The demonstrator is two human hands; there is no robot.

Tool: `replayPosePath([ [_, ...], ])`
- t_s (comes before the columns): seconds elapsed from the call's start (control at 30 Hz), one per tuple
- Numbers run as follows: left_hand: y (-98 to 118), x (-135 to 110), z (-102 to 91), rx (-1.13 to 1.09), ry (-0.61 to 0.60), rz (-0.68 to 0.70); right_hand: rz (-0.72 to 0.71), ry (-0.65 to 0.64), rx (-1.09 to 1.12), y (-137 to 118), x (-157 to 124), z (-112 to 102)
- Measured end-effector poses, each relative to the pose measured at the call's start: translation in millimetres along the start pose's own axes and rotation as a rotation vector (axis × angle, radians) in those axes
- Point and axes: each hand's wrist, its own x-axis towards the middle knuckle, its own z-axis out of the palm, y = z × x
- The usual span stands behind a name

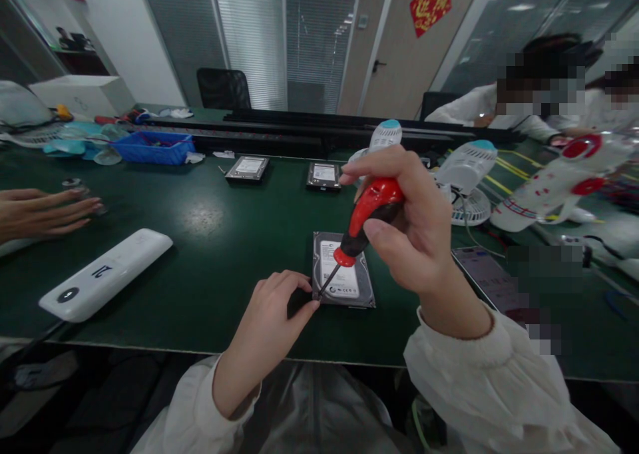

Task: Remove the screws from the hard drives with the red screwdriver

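A hard drive (367, 284) lies label up on the green table close to its front edge. My right hand (417, 221) is wrapped round a red and black screwdriver (370, 204) above it. The screwdriver slants down to the left, its tip at the drive's near left corner. My left hand (277, 307) is closed on that same corner, thumb and fingers pinching the drive's left edge beside the tip. Whether a screw sits under the tip is too small to tell.
Two more hard drives (248, 168) (323, 176) lie farther back. A white elongated device (107, 274) and another person's hand (44, 211) are at left. A blue bin (152, 148) stands behind. Small white fans (466, 168), a phone (486, 277) and a white bottle (544, 188) stand right.
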Motion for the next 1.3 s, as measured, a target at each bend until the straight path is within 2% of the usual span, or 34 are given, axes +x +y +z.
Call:
replayPosePath([
  [0.1,-0.5,0.3,-0.2,0.000,0.005,0.008,-0.029,0.017,-0.067,-0.4,2.0,0.6],
  [0.23,-0.9,0.7,0.1,0.003,0.005,0.018,0.022,0.074,-0.144,-1.9,1.6,1.7],
  [0.47,0.1,0.1,-0.5,-0.003,0.009,0.011,0.049,-0.023,-0.053,-0.7,0.2,-1.7],
  [0.63,0.3,0.4,-0.2,0.001,0.011,0.014,0.071,0.055,-0.141,-1.8,0.1,0.1],
  [0.83,0.1,0.1,0.2,0.006,0.014,0.017,0.057,-0.023,0.015,2.3,-2.0,-4.2],
  [1.1,0.0,0.1,-1.0,0.014,0.015,0.019,0.082,0.048,-0.057,0.1,-2.8,-2.1],
  [1.3,-0.1,-0.2,-1.1,0.014,0.016,0.018,0.092,-0.021,-0.035,-0.3,-3.5,-5.7],
])
